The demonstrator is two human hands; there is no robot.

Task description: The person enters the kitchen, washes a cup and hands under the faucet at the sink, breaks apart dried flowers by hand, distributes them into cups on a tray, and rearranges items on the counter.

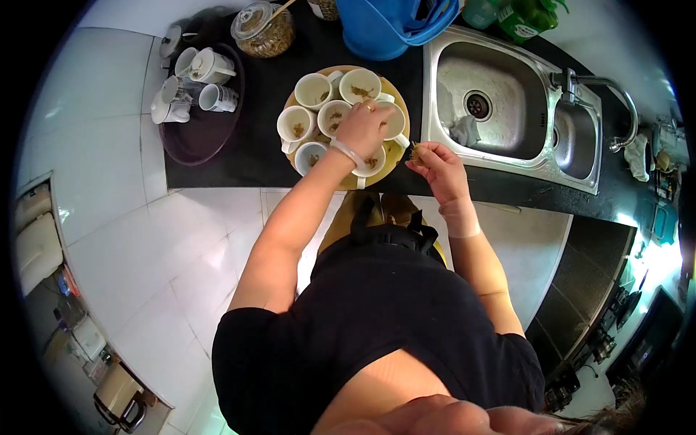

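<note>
Several white mugs stand close together on a round yellow tray, with small clumps of dried brown plant bits at the bottom of many of them, as in the left mug. My left hand reaches over the middle of the group, its fingers bent and drawn together near the right-hand mug. Whatever those fingertips hold is hidden. Off the tray's right side, my right hand is closed, pinching a small bunch of dried plant bits between thumb and fingers.
A glass jar of dried plant matter stands behind the tray. At left, a dark oval tray carries a teapot and cups. A blue plastic container is at the back. The steel sink with a grey cloth lies right.
</note>
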